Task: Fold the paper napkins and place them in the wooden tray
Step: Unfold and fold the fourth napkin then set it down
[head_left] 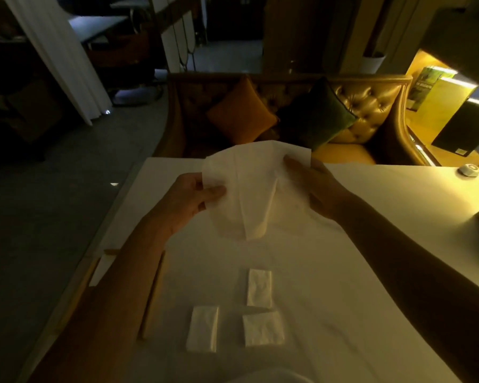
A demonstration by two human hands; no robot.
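An unfolded white paper napkin [253, 189] hangs in the air over the table, held on both sides. My left hand [190, 197] pinches its left edge and my right hand [315, 186] grips its right edge. Three folded napkins lie on the white tablecloth near me: one [259, 287] in the middle, one [202, 328] at the lower left, one [263, 328] at the lower right. The wooden tray [152, 294] sits at the table's left edge, largely hidden under my left forearm; something white [103, 268] lies in it.
The table [371, 244] is covered with a white cloth. A small round white object [469, 170] rests at the far right corner. Behind the table stands a tufted golden sofa [368, 106] with an orange and a green cushion. Dark floor lies to the left.
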